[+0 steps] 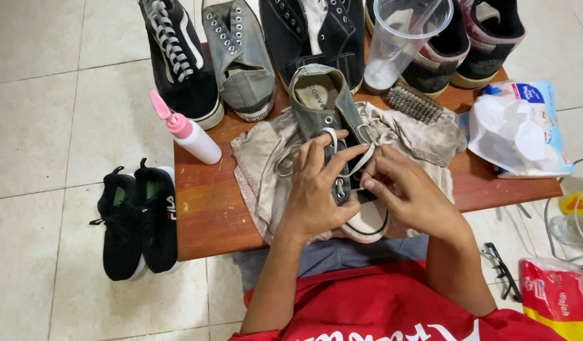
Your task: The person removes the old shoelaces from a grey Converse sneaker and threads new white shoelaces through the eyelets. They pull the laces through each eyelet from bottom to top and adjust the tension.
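A grey canvas shoe (329,120) is held on a stained cloth (260,170) near the table's (203,215) front edge; its white lace (361,161) is pinched between the fingers of the left hand (316,189) and right hand (405,189).

Place: home shoe-cleaning corner | signs: tiled floor (45,126), low wooden table (203,208), row of sneakers (241,57), scrub brush (414,103), squeeze bottle (187,131)

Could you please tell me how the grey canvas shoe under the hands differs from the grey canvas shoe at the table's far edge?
The grey canvas shoe under the hands lies on a dirty cloth, laces partly threaded, both hands gripping it. The far grey canvas shoe stands untouched, without laces, on bare wood. Both are grey low-top canvas.
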